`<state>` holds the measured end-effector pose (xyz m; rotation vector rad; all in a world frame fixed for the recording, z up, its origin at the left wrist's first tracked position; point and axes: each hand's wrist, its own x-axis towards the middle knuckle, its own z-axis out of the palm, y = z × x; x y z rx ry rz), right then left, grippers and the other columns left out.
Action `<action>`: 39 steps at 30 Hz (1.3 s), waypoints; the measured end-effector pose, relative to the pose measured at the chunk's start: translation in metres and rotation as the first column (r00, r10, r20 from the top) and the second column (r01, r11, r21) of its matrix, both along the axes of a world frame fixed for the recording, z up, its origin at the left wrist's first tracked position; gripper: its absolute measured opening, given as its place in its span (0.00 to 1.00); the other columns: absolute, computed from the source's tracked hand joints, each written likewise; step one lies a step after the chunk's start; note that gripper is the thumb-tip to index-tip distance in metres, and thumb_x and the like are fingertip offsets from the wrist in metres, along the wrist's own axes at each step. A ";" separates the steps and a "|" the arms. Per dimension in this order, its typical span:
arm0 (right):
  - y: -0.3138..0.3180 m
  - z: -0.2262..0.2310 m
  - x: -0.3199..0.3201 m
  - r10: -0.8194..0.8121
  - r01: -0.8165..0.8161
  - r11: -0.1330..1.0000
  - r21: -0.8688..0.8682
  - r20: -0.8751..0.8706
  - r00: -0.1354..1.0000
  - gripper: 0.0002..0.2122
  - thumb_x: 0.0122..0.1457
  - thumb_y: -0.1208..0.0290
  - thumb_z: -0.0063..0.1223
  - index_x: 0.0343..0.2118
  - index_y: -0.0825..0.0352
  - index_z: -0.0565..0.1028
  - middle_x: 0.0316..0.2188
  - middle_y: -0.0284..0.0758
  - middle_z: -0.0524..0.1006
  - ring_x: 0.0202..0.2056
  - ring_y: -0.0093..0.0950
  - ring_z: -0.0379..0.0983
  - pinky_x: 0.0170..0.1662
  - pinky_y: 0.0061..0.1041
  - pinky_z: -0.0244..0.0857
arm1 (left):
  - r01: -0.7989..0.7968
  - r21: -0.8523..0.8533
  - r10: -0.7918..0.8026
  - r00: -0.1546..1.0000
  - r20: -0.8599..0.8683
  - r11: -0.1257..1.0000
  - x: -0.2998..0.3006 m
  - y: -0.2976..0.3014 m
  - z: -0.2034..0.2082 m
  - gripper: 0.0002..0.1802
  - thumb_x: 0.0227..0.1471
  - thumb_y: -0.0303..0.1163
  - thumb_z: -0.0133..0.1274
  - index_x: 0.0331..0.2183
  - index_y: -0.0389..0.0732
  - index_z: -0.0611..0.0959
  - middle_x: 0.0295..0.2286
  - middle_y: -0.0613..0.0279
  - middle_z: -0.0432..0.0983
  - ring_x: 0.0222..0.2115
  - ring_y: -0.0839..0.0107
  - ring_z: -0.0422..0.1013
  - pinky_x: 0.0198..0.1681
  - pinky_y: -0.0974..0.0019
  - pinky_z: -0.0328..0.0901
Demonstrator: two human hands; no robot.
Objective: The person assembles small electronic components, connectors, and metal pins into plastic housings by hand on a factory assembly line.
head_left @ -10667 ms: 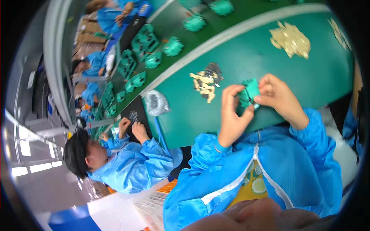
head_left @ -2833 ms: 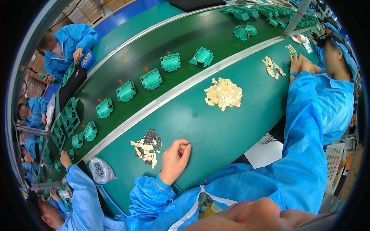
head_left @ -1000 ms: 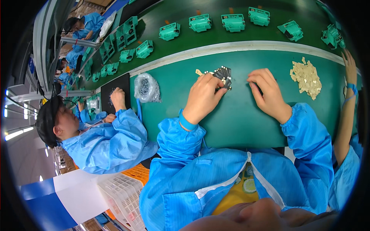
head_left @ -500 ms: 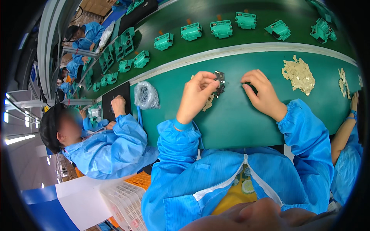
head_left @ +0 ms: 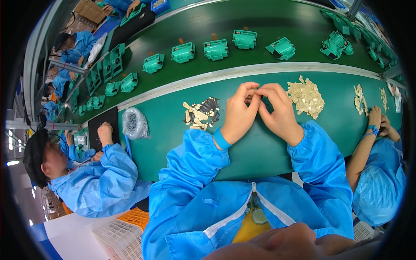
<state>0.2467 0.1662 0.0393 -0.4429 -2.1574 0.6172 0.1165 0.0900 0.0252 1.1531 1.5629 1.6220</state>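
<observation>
My left hand [head_left: 241,113] and my right hand [head_left: 281,113] meet above the green tabletop [head_left: 255,162], their fingertips pinched together and touching. Something small and dark seems to be between the fingers, mostly hidden, so its kind does not show. Left of my left hand lies a loose pile of small black pieces [head_left: 211,105] mixed with flat cream pieces [head_left: 199,116]. Just beyond my right hand is a larger heap of flat cream pieces [head_left: 307,98].
Green plastic housings [head_left: 215,50] stand on the dark green conveyor [head_left: 182,71] behind a pale rail [head_left: 260,70]. A clear plastic bag [head_left: 135,124] of small dark parts sits at left. Co-workers in blue sit left [head_left: 93,177] and right [head_left: 379,173]; smaller cream piles [head_left: 359,102] lie near the right one.
My left hand has left the black-and-cream pile and moved right to meet my right hand, fingertips together. The whole view has shifted, so the scene sits further left.
</observation>
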 end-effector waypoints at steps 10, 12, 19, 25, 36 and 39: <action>0.032 -0.005 0.016 -0.006 -0.167 0.465 -0.869 -0.192 0.981 0.07 0.64 0.78 0.56 0.44 0.70 0.77 0.38 0.33 0.80 0.40 0.22 0.77 0.47 0.23 0.72 | -0.015 0.056 0.019 0.998 -0.068 0.998 -0.001 0.004 -0.011 0.16 0.63 0.25 0.54 0.52 0.33 0.75 0.40 0.57 0.80 0.40 0.72 0.77 0.44 0.69 0.71; 0.035 -0.005 0.017 0.007 -0.193 0.409 -0.892 -0.208 0.978 0.09 0.63 0.78 0.57 0.45 0.70 0.77 0.37 0.33 0.80 0.40 0.22 0.77 0.47 0.22 0.71 | -0.045 0.081 0.052 0.995 -0.084 0.996 -0.003 0.005 -0.015 0.16 0.63 0.25 0.54 0.51 0.33 0.75 0.41 0.58 0.79 0.41 0.73 0.77 0.45 0.69 0.71; 0.042 -0.002 0.024 0.149 -0.198 0.283 -0.939 -0.160 0.976 0.09 0.63 0.76 0.57 0.44 0.71 0.77 0.37 0.33 0.80 0.39 0.22 0.77 0.46 0.22 0.70 | 0.089 0.033 -0.093 0.986 0.141 0.995 -0.005 0.003 -0.017 0.13 0.63 0.25 0.54 0.48 0.34 0.75 0.40 0.62 0.77 0.40 0.77 0.74 0.45 0.72 0.69; 0.051 0.000 0.031 0.306 -0.177 0.140 -0.974 -0.128 0.943 0.09 0.63 0.72 0.58 0.43 0.70 0.77 0.36 0.32 0.79 0.39 0.22 0.76 0.46 0.21 0.69 | 0.083 0.056 -0.088 0.992 0.091 0.995 0.000 0.006 -0.018 0.11 0.63 0.26 0.54 0.47 0.34 0.75 0.39 0.62 0.77 0.37 0.79 0.73 0.42 0.73 0.68; 0.056 -0.009 0.034 0.274 -0.172 0.250 -0.953 -0.100 0.956 0.06 0.64 0.73 0.56 0.41 0.68 0.77 0.36 0.30 0.78 0.39 0.20 0.74 0.46 0.22 0.69 | -0.036 0.288 0.208 0.775 -0.596 0.957 0.003 0.015 -0.013 0.08 0.51 0.23 0.63 0.36 0.38 0.83 0.33 0.56 0.75 0.35 0.58 0.72 0.39 0.59 0.68; 0.056 -0.010 0.034 0.285 -0.155 0.368 -0.917 -0.047 0.957 0.06 0.64 0.75 0.56 0.41 0.70 0.78 0.35 0.30 0.79 0.39 0.19 0.74 0.46 0.21 0.68 | -0.034 0.277 0.219 0.708 -0.671 0.960 0.004 0.014 -0.013 0.09 0.49 0.25 0.64 0.35 0.39 0.84 0.33 0.59 0.76 0.34 0.58 0.72 0.38 0.57 0.67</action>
